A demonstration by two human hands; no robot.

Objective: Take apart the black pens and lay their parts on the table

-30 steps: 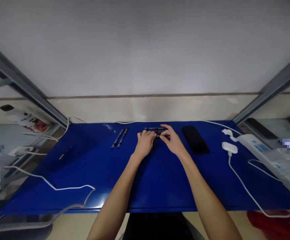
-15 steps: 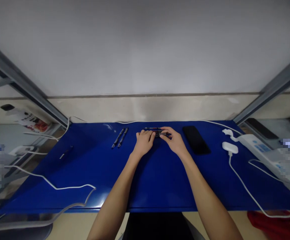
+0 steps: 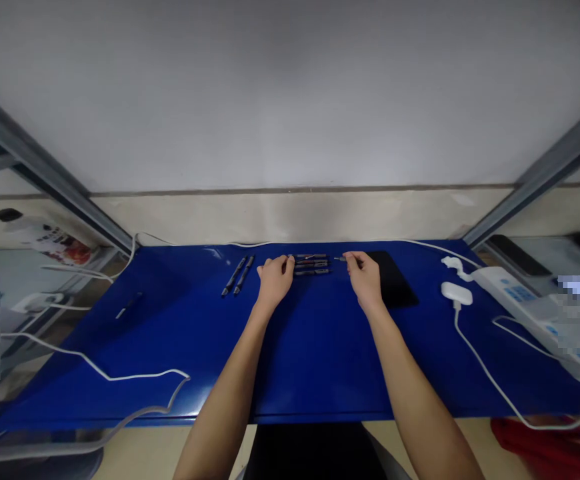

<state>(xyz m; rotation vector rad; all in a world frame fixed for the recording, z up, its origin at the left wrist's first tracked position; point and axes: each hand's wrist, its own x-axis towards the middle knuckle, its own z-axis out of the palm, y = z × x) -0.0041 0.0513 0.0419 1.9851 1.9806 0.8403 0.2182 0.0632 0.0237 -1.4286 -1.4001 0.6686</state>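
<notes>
Several dark pens [image 3: 313, 265] lie side by side, pointing left to right, near the back middle of the blue desk [image 3: 315, 347]. My left hand [image 3: 274, 279] is curled at their left ends, thumb and fingers closed; what they pinch is hidden. To the right of the row, my right hand [image 3: 365, 275] pinches a dark pen [image 3: 340, 259]. Its narrow end sticks out leftward from the fingers, and the remainder is hidden by the hand. Two more dark pens [image 3: 239, 275] lie slanted to the left of my left hand.
A black phone [image 3: 396, 283] lies beside my right hand, partly behind it. Farther right are a white earbud case [image 3: 457, 293] on a cable and a white power strip [image 3: 520, 297]. At left lie another pen [image 3: 129, 305] and a white cable [image 3: 140, 377]. A wall rises behind the desk.
My right hand has moved right, away from the row, with a pen in its fingers. The left hand has shifted slightly left, and more of the pens between the hands shows.
</notes>
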